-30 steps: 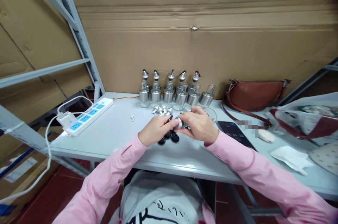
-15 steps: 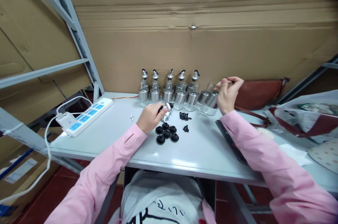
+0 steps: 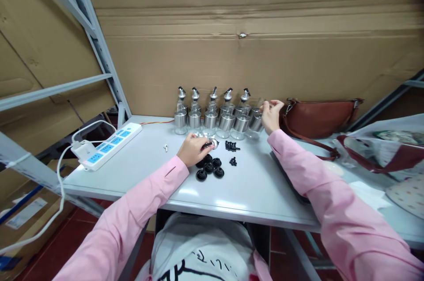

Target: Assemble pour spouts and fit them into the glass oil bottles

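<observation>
glass bottle (image 3: 254, 127) and pourer spout (image 3: 214, 143), apart

on the pale table (image 3: 258, 188), the bottle sits at the front row's right end. the right hand (image 3: 271, 116) bends its fingers at the neck; whether they pinch it, i cannot tell. the left hand (image 3: 194, 149) pinches the spout near black stoppers (image 3: 208, 168). this looks like positioning the bottle; the next move calls for steadying its neck.

Pink sleeves (image 3: 142, 197); clear bottles (image 3: 223, 133), silver bands (image 3: 227, 123); black caps (image 3: 208, 168); reddish-brown bag (image 3: 321, 117); white power strip (image 3: 111, 144), blue sockets (image 3: 106, 149).
</observation>
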Demonstrator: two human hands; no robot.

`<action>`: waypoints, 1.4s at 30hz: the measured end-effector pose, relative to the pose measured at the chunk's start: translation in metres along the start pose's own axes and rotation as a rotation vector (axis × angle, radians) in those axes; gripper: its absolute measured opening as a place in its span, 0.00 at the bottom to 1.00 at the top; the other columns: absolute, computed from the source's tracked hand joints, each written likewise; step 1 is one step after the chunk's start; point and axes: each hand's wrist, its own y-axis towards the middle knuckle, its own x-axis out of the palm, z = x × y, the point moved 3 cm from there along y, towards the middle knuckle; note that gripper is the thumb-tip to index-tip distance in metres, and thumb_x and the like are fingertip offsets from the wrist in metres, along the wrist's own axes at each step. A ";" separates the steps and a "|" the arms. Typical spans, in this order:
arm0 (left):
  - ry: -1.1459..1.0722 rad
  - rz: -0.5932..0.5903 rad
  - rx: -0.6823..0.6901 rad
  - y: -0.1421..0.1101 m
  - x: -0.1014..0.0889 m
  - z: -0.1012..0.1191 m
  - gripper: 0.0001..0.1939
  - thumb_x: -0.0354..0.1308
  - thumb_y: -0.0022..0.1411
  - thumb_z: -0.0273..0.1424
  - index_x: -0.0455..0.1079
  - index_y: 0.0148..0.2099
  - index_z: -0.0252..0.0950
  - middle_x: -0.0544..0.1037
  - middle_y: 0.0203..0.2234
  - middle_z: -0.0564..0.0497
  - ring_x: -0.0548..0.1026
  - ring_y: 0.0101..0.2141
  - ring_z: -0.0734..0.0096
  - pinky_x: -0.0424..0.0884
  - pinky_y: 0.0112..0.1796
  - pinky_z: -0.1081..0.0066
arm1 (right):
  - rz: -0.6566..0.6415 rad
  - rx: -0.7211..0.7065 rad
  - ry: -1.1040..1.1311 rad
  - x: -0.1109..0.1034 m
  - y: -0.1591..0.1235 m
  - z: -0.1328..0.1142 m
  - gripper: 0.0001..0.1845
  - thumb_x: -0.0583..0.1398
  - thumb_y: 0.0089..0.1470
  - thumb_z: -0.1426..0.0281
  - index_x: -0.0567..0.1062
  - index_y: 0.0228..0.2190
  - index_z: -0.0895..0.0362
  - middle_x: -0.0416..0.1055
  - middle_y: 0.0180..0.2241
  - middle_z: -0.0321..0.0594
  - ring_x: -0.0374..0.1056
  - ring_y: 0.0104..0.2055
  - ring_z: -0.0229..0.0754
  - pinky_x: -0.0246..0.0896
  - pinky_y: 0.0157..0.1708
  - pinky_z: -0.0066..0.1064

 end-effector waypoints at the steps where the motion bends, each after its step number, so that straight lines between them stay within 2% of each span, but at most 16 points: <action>1: 0.001 0.009 -0.004 0.000 0.000 0.000 0.16 0.45 0.66 0.38 0.65 0.31 0.34 0.74 0.25 0.52 0.67 0.25 0.74 0.56 0.41 0.68 | 0.018 0.035 0.004 0.000 0.001 0.001 0.13 0.45 0.58 0.62 0.52 0.42 0.56 0.65 0.34 0.43 0.67 0.35 0.42 0.59 0.41 0.39; 4: 0.010 0.014 -0.017 -0.001 -0.001 0.000 0.17 0.44 0.66 0.38 0.65 0.30 0.34 0.74 0.24 0.52 0.67 0.25 0.74 0.56 0.41 0.68 | 0.031 0.062 -0.112 -0.001 -0.004 -0.012 0.16 0.54 0.52 0.63 0.57 0.41 0.57 0.66 0.39 0.47 0.64 0.44 0.47 0.55 0.47 0.46; 6: 0.017 0.002 -0.030 -0.001 -0.002 0.001 0.17 0.44 0.66 0.38 0.66 0.31 0.34 0.74 0.24 0.52 0.67 0.25 0.74 0.55 0.41 0.68 | 0.052 -0.053 -0.264 -0.003 -0.016 -0.037 0.19 0.57 0.49 0.63 0.61 0.42 0.57 0.63 0.47 0.52 0.57 0.51 0.53 0.50 0.49 0.52; 8: 0.022 -0.004 -0.041 -0.001 -0.002 0.002 0.16 0.45 0.66 0.38 0.66 0.32 0.35 0.74 0.25 0.53 0.67 0.25 0.74 0.55 0.42 0.67 | 0.035 -0.259 -0.292 -0.003 -0.036 -0.072 0.17 0.57 0.51 0.64 0.64 0.42 0.57 0.61 0.48 0.53 0.56 0.53 0.55 0.51 0.50 0.51; 10: 0.031 0.004 -0.044 -0.001 -0.003 0.001 0.15 0.47 0.65 0.38 0.66 0.33 0.35 0.75 0.25 0.53 0.67 0.25 0.74 0.55 0.42 0.67 | -0.136 -0.461 -0.205 0.001 -0.064 -0.105 0.11 0.54 0.55 0.66 0.67 0.39 0.57 0.66 0.42 0.49 0.62 0.47 0.50 0.56 0.47 0.45; 12: 0.041 0.021 -0.037 -0.001 -0.003 0.000 0.14 0.48 0.65 0.39 0.67 0.33 0.34 0.74 0.24 0.53 0.68 0.25 0.74 0.55 0.42 0.67 | -0.450 -0.641 -0.110 0.011 -0.095 -0.129 0.09 0.52 0.58 0.67 0.68 0.39 0.56 0.69 0.37 0.45 0.66 0.40 0.45 0.61 0.42 0.38; 13: 0.045 0.028 -0.032 -0.001 -0.003 -0.001 0.15 0.48 0.65 0.39 0.67 0.33 0.34 0.74 0.23 0.53 0.68 0.25 0.73 0.55 0.42 0.67 | -0.571 -0.709 -0.092 0.015 -0.110 -0.135 0.09 0.51 0.59 0.68 0.68 0.40 0.56 0.70 0.38 0.45 0.67 0.40 0.44 0.62 0.41 0.36; 17: 0.035 0.040 -0.038 -0.002 0.001 -0.008 0.16 0.48 0.65 0.40 0.68 0.33 0.34 0.74 0.21 0.53 0.69 0.25 0.72 0.55 0.41 0.66 | -0.736 -0.835 -0.178 0.029 -0.145 -0.133 0.14 0.48 0.61 0.71 0.68 0.45 0.57 0.72 0.39 0.45 0.68 0.40 0.44 0.63 0.39 0.35; 21: -0.091 0.027 -0.023 -0.003 0.005 -0.010 0.16 0.49 0.63 0.42 0.69 0.33 0.35 0.72 0.20 0.54 0.68 0.25 0.72 0.57 0.39 0.66 | -0.672 -0.935 -0.223 0.032 -0.152 -0.124 0.16 0.47 0.62 0.69 0.70 0.44 0.58 0.73 0.32 0.44 0.69 0.32 0.42 0.63 0.30 0.31; 24: -0.253 0.034 -0.023 -0.004 0.004 -0.007 0.17 0.48 0.63 0.43 0.67 0.33 0.35 0.72 0.21 0.54 0.68 0.26 0.72 0.59 0.36 0.69 | -0.537 -1.035 -0.195 0.027 -0.155 -0.128 0.14 0.49 0.62 0.69 0.73 0.38 0.59 0.74 0.29 0.43 0.69 0.31 0.41 0.62 0.31 0.30; 27: -0.323 0.103 -0.083 -0.006 0.000 -0.004 0.17 0.48 0.62 0.45 0.65 0.37 0.35 0.72 0.24 0.54 0.68 0.26 0.72 0.59 0.36 0.69 | -0.325 -0.995 -0.164 0.022 -0.157 -0.132 0.10 0.52 0.60 0.70 0.72 0.32 0.59 0.73 0.25 0.41 0.69 0.27 0.39 0.61 0.29 0.28; 30: -0.236 0.133 -0.077 -0.008 -0.001 0.000 0.20 0.53 0.57 0.47 0.62 0.41 0.35 0.72 0.25 0.55 0.67 0.24 0.72 0.58 0.38 0.66 | -0.176 -0.905 -0.174 0.021 -0.160 -0.132 0.09 0.56 0.57 0.70 0.70 0.25 0.58 0.69 0.18 0.36 0.65 0.20 0.35 0.56 0.22 0.26; 34: -0.088 0.111 -0.036 -0.008 0.004 0.007 0.15 0.52 0.58 0.42 0.60 0.37 0.34 0.71 0.25 0.52 0.68 0.26 0.68 0.58 0.37 0.65 | -0.175 -0.887 -0.192 0.023 -0.163 -0.132 0.11 0.55 0.57 0.68 0.69 0.24 0.57 0.68 0.17 0.34 0.63 0.18 0.34 0.54 0.20 0.25; 37: -0.093 0.116 -0.015 -0.009 0.006 0.010 0.08 0.50 0.57 0.35 0.57 0.34 0.36 0.69 0.24 0.52 0.66 0.26 0.68 0.58 0.36 0.65 | -0.242 -0.947 -0.184 0.023 -0.161 -0.132 0.09 0.53 0.59 0.67 0.71 0.34 0.59 0.72 0.23 0.38 0.68 0.23 0.36 0.60 0.25 0.26; 40: -0.185 0.122 -0.017 -0.010 0.002 0.010 0.05 0.50 0.51 0.31 0.55 0.31 0.37 0.65 0.20 0.55 0.61 0.24 0.69 0.59 0.35 0.66 | -0.335 -1.055 -0.226 0.025 -0.161 -0.132 0.16 0.51 0.61 0.65 0.68 0.45 0.62 0.74 0.33 0.47 0.70 0.33 0.42 0.65 0.32 0.30; 42: -0.254 0.095 -0.031 -0.010 -0.001 0.009 0.05 0.49 0.50 0.30 0.54 0.29 0.37 0.63 0.19 0.54 0.60 0.25 0.69 0.60 0.34 0.66 | -0.371 -1.091 -0.266 0.027 -0.161 -0.131 0.17 0.48 0.62 0.66 0.66 0.47 0.63 0.73 0.35 0.50 0.70 0.35 0.44 0.65 0.33 0.33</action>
